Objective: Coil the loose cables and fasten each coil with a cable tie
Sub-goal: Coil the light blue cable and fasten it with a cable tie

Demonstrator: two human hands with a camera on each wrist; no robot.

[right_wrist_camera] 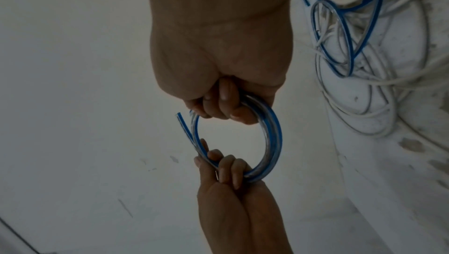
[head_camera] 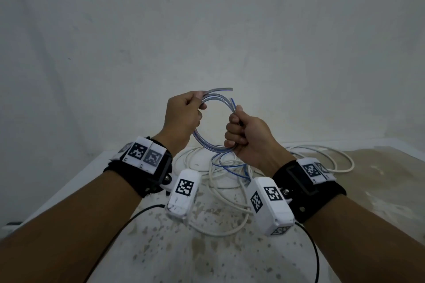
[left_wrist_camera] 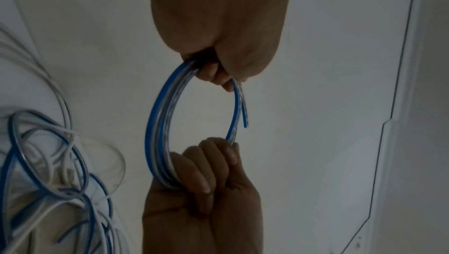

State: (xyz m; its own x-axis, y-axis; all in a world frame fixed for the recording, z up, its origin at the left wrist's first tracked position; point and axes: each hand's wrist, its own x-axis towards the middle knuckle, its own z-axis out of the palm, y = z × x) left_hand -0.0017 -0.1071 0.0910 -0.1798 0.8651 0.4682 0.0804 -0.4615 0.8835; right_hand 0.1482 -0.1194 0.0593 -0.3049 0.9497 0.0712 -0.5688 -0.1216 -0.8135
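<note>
Nearest are two bare arms, each with a black wrist strap and a white box with black square marks. Under them is a white speckled table [head_camera: 220, 259]. On the table lies a loose pile of thin white round cables [head_camera: 230, 190] mixed with loose loops of clear cable with a blue stripe [head_camera: 232, 167].

Above the pile, both hands hold up a small round coil of the clear blue-striped cable [head_camera: 207, 145]. The left hand [head_camera: 184, 115] is curled around the far left side of the coil, fingers closed on it. The right hand [head_camera: 246, 135] is a fist closed tight around the near right side. One short cut end [head_camera: 232, 101] sticks out between the two hands.

Behind it all is a plain white wall [head_camera: 230, 18] with a few small grey marks.
</note>
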